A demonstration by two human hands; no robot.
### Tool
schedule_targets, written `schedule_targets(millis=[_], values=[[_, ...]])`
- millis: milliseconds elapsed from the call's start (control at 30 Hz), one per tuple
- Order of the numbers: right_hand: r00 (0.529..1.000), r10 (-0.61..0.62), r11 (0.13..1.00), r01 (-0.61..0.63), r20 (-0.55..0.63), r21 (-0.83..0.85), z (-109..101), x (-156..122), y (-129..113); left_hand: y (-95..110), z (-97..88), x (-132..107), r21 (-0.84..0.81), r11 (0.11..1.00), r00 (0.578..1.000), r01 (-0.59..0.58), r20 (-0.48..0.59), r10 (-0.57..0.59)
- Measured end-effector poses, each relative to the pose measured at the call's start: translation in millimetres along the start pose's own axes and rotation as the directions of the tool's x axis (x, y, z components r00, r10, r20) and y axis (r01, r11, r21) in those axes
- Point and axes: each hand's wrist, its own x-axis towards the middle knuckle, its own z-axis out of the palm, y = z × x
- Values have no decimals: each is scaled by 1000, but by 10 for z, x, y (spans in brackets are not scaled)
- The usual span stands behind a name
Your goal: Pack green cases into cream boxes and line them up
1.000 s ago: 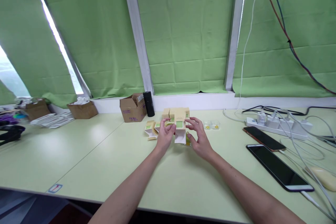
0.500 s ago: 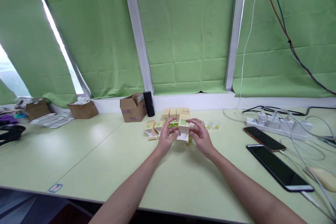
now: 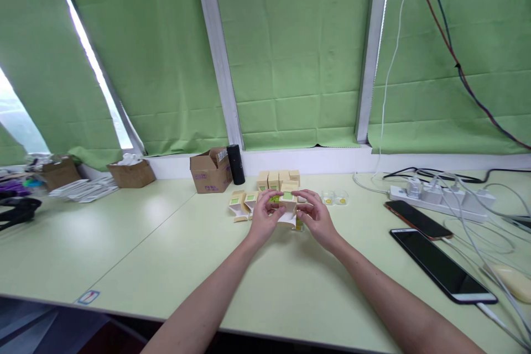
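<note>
Fingers (image 3: 307,195) of left hand (image 3: 261,223) and right hand (image 3: 319,222) clamped around open box (image 3: 287,204), cartons (image 3: 273,179) at twelve o'clock, phones (image 3: 442,265) at four.

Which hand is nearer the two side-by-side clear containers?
Right. The right hand is just in front and left of the clear containers; the left hand is farther left, across the open carton.

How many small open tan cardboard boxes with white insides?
3: held box between left hand and right hand; leftmost box; middle box beside it. Hands may hide others.
</note>
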Motion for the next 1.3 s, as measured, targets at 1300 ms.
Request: schedule_targets(millis=[1300], values=[[995,39,999,-39,-97,7,16,49,93,47,30,-81,-93,995,987,33,160,-18]])
